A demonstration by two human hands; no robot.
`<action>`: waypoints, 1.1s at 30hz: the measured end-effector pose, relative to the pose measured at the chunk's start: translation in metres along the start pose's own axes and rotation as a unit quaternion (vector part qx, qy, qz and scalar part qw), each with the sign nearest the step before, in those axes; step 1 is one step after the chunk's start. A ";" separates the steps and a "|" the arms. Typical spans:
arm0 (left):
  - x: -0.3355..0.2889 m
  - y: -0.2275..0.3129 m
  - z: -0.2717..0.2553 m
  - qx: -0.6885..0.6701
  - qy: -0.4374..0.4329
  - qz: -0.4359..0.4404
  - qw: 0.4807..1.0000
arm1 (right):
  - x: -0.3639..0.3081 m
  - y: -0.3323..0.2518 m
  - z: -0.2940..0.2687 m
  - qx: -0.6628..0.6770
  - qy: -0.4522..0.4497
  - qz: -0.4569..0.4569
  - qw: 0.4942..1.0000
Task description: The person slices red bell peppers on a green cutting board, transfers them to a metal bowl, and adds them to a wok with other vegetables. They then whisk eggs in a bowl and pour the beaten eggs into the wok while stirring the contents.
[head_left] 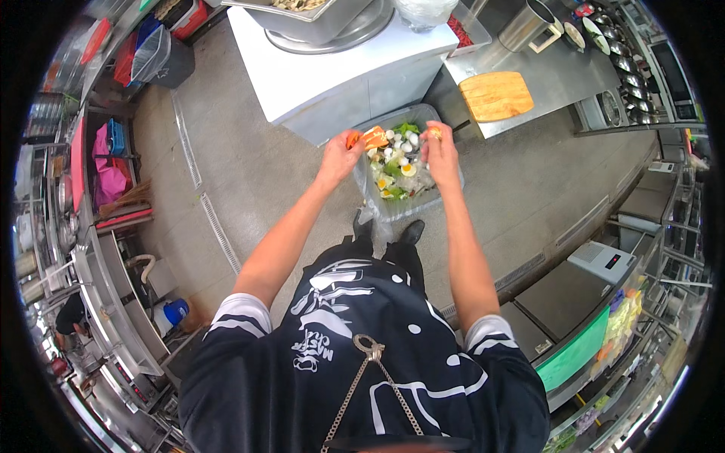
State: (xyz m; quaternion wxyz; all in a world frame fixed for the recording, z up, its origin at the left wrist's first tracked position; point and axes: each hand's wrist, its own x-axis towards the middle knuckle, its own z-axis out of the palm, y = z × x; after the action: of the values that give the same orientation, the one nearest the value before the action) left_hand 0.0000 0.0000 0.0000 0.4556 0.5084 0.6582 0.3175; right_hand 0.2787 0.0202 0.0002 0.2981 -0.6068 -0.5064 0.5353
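Both my arms reach over a grey bin lined with clear plastic (pixel 427 202). Inside it lie food scraps: green lettuce leaves (pixel 393 169), white eggshell-like pieces (pixel 406 145) and a halved boiled egg (pixel 408 170). An orange and white piece (pixel 374 137) sits at the bin's far left, beside my left hand (pixel 339 160). That hand is closed, with a small orange-red bit (pixel 353 139) at its fingertips. My right hand (pixel 441 156) is closed above the right rim, pinching a small yellow-orange bit (pixel 434 134). Neither bit's kind can be made out.
A white-topped counter (pixel 264 68) carrying a large metal pan (pixel 313 23) stands just beyond the bin. To its right, a wooden board (pixel 496 97) lies on a steel table (pixel 555 79). A floor drain (pixel 219 230) runs at left; low steel units (pixel 566 298) line the right.
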 end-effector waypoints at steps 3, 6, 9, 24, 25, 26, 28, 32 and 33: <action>-0.007 0.017 0.009 -0.002 0.000 0.031 1.000 | -0.009 -0.001 0.009 -0.341 0.115 -0.176 0.916; -0.020 0.020 0.015 0.024 0.009 0.069 0.997 | -0.015 -0.021 0.017 -0.167 0.177 -0.230 0.942; -0.015 0.029 0.024 0.021 0.004 0.107 0.994 | -0.034 -0.038 0.044 -0.177 0.110 -0.244 0.947; 0.009 -0.023 0.064 0.303 -0.064 0.134 0.942 | -0.021 0.072 0.072 -0.205 0.140 -0.211 0.946; 0.008 -0.023 0.063 0.315 -0.069 0.137 0.937 | -0.023 0.073 0.074 -0.236 0.137 -0.181 0.945; 0.014 -0.020 0.062 0.331 -0.071 0.140 0.931 | -0.023 0.072 0.064 -0.248 0.146 -0.029 0.957; 0.015 -0.020 0.059 0.319 -0.048 0.146 0.935 | -0.027 0.067 0.055 -0.189 0.199 -0.117 0.954; 0.007 -0.022 0.066 0.249 -0.019 0.211 0.945 | -0.032 0.058 0.048 -0.151 0.094 -0.248 0.952; 0.007 -0.021 0.068 0.245 -0.021 0.209 0.946 | -0.034 0.056 0.047 -0.154 0.019 -0.310 0.938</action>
State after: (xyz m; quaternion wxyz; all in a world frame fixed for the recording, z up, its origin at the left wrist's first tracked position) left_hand 0.0543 -0.0023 -0.0469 0.2539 0.7369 0.5853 0.2234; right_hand 0.2538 -0.0378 -0.0504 0.3616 -0.4688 -0.7396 0.3201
